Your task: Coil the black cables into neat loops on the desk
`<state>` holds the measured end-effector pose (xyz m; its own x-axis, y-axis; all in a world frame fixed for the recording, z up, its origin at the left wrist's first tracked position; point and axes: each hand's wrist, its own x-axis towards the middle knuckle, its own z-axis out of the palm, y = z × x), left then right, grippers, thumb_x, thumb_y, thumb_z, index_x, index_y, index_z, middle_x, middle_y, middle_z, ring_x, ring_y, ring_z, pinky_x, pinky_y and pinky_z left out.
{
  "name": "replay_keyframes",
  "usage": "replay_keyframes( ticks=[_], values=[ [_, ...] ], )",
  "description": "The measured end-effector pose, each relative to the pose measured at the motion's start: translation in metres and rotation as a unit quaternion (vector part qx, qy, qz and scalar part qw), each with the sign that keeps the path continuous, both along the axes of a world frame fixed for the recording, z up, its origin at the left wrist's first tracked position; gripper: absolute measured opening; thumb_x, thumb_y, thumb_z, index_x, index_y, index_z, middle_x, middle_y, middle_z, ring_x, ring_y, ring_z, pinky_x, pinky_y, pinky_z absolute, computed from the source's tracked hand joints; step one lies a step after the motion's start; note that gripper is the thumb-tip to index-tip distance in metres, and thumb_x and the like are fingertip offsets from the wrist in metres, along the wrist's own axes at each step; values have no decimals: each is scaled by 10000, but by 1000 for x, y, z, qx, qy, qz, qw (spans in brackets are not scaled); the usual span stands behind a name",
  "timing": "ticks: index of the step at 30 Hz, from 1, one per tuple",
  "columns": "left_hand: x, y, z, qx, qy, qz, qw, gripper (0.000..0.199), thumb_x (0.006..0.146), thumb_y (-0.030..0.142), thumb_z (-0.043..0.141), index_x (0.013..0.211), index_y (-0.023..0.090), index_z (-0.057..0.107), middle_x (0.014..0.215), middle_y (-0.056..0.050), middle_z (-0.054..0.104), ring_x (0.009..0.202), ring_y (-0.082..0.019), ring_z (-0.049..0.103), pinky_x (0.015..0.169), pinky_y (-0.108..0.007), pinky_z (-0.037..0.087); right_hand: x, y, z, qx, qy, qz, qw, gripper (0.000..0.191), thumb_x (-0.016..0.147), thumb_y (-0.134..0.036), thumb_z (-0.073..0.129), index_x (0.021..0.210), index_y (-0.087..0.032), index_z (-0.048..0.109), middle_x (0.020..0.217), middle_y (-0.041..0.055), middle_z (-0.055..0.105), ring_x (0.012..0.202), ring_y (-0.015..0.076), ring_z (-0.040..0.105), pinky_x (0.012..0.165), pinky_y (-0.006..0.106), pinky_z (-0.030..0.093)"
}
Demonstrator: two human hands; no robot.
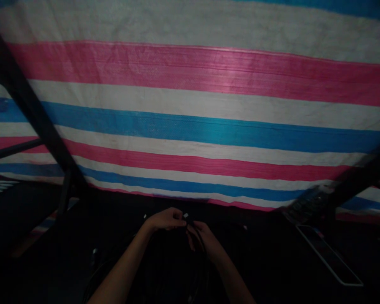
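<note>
In dim light near the bottom middle, my left hand (167, 219) and my right hand (205, 240) nearly touch. The left thumb and index finger pinch a dark cable end beside a small pale connector tip (185, 215). My right hand is closed around the black cable (200, 241), which curves down past its fingers. Other dark cables lie around my forearms, hard to make out in the shadow. Small pale tips show left of my left hand (145, 216) and right of my right hand (245, 228).
A striped tarp (190, 131) hangs in front. Dark slanted frame posts stand at left (34, 105) and right (361, 181). At right are a clear plastic bottle (310, 204) and a flat dark rectangular object with a pale rim (319, 255). A small shiny object (95, 253) lies left.
</note>
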<state>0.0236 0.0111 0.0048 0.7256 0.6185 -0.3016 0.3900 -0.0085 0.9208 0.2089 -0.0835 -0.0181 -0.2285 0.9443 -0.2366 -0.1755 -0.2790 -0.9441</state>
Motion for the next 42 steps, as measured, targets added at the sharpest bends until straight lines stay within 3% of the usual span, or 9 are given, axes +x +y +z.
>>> replay_keyframes(
  ticks=[5, 10, 15, 18, 21, 26, 32, 37, 42],
  values=[
    [-14, 8, 2, 6, -13, 37, 999, 478, 718, 606, 712, 687, 205, 453, 513, 100, 391, 394, -55, 306, 382, -205, 188, 9, -2, 7, -51, -3, 10, 999, 484, 777, -622, 679, 917, -170, 573, 454, -133, 383, 307, 32, 250, 319, 158, 242],
    [-36, 12, 14, -61, -74, 93, 991, 511, 712, 615, 732, 705, 224, 402, 457, 120, 358, 372, -44, 243, 391, -205, 136, 22, -8, 25, -147, 112, 152, 971, 387, 850, -520, 669, 1019, -187, 567, 442, -147, 360, 289, 14, 154, 297, 116, 145],
    [-48, 22, 13, -41, -101, 190, 976, 559, 689, 658, 726, 660, 233, 364, 431, 128, 290, 366, -39, 206, 396, -212, 128, 23, -9, 27, -195, 200, 354, 892, 259, 921, -452, 593, 957, -205, 526, 407, -128, 404, 245, 38, 175, 256, 117, 256],
    [-52, 30, 9, 14, -114, 322, 940, 555, 700, 708, 661, 648, 234, 378, 417, 119, 284, 354, -51, 225, 395, -214, 140, 21, -10, 21, -204, 221, 486, 821, 372, 907, -530, 598, 1005, -176, 538, 430, -103, 450, 232, 56, 236, 244, 167, 331],
    [-49, 33, 6, 37, -116, 397, 910, 567, 705, 754, 589, 622, 233, 382, 421, 106, 292, 352, -59, 243, 398, -219, 162, 16, -11, 18, -204, 218, 536, 790, 469, 906, -590, 589, 1049, -145, 550, 459, -86, 473, 243, 64, 297, 268, 195, 378],
    [-32, 25, 4, 54, -69, 356, 930, 609, 681, 795, 572, 578, 216, 413, 437, 89, 317, 378, -66, 279, 427, -229, 185, 2, -14, 14, -183, 184, 536, 803, 558, 876, -629, 612, 1089, -114, 580, 501, -63, 523, 255, 57, 344, 291, 193, 391],
    [-23, 19, 1, 28, -64, 241, 968, 645, 682, 822, 555, 515, 217, 407, 395, 82, 318, 361, -71, 278, 422, -246, 188, 1, -18, 5, -109, 195, 357, 907, 558, 848, -593, 676, 1124, -116, 593, 534, -53, 548, 304, 51, 390, 353, 181, 417],
    [-22, 11, 5, -11, -52, 120, 991, 659, 719, 786, 570, 449, 214, 384, 377, 75, 295, 357, -61, 246, 426, -253, 181, 2, -20, 3, -109, 195, 384, 896, 536, 824, -535, 726, 1125, -106, 614, 541, -52, 544, 308, 39, 374, 352, 155, 346],
    [-25, 10, 7, -27, -66, 88, 994, 633, 741, 730, 606, 452, 212, 383, 375, 72, 307, 359, -59, 240, 432, -257, 172, -2, -21, 5, -101, 192, 442, 870, 591, 716, -531, 825, 1012, -41, 680, 555, -37, 539, 339, 55, 443, 350, 172, 381]
  ],
)
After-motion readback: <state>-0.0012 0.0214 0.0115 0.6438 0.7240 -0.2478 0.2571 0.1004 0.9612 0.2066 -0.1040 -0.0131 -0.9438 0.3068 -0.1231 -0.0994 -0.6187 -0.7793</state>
